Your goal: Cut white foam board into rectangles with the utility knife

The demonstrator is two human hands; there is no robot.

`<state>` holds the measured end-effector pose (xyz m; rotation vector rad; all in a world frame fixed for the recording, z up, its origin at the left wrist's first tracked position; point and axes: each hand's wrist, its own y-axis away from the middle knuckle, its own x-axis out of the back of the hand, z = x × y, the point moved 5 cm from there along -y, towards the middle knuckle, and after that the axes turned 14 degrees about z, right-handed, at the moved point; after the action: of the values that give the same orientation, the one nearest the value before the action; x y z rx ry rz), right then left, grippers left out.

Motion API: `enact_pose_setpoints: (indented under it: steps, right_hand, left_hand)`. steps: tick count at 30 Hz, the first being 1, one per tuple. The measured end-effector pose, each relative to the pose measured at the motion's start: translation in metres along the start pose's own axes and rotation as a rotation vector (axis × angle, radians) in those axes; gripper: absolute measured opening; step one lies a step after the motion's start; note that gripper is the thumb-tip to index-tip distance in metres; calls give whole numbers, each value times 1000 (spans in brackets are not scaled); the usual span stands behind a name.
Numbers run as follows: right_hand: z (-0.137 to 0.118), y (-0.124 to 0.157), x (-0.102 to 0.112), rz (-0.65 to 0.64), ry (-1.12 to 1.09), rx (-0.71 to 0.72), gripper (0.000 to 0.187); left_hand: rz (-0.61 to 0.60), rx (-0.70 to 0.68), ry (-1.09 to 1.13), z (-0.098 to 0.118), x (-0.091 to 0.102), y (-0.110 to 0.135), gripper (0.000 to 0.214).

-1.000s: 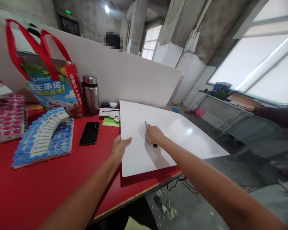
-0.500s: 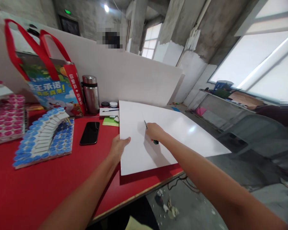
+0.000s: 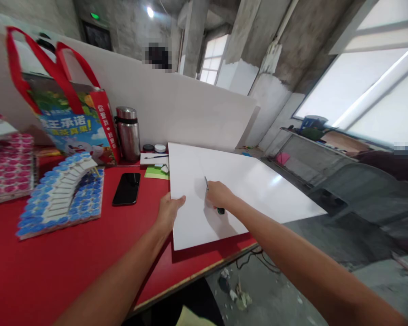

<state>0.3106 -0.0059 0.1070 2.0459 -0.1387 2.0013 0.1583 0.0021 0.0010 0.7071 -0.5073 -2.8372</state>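
Shifted slightly toward the near edge of the white board (image 3: 251,183) since half a second ago: right hand (image 3: 219,194) with knife (image 3: 221,211)

Right hand: closed around the knife, blade pointing away from the body, dark handle end showing below the fist; held over the left part of the board. Faint line running on from the blade tip toward the far edge.

Left hand: closed on the board's left edge, thumb on top, other fingers mostly hidden.

White board: on the right of the red desk (image 3: 54,267), far right corner out beyond it.

Left of the board, on the desk: green paper (image 3: 153,173), brush (image 3: 161,156), white-lidded jar (image 3: 160,148), black phone (image 3: 126,189), steel flask (image 3: 129,140), shopping bag (image 3: 78,131), blue-and-white craft piece (image 3: 59,199); at far left, similar pink piece (image 3: 13,165).
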Motion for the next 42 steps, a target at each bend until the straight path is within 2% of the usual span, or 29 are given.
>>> enact_pose_setpoints:
  steps: [7, 20, 31, 42]
  right_hand:
    - [3, 16, -7, -50, -4, 28, 23]
    - [7, 42, -4, -9, 65, 69, 34]
    - [6, 58, -7, 11, 73, 51, 39]
    - [8, 46, -6, 59, 27, 45, 35]
  left_hand:
    - [23, 18, -17, -1, 0, -4, 46]
    - [14, 35, -25, -4, 2, -9, 39]
    - [-8, 34, -48, -4, 3, -14, 37]
    - [-23, 77, -21, 7, 1, -18, 40]
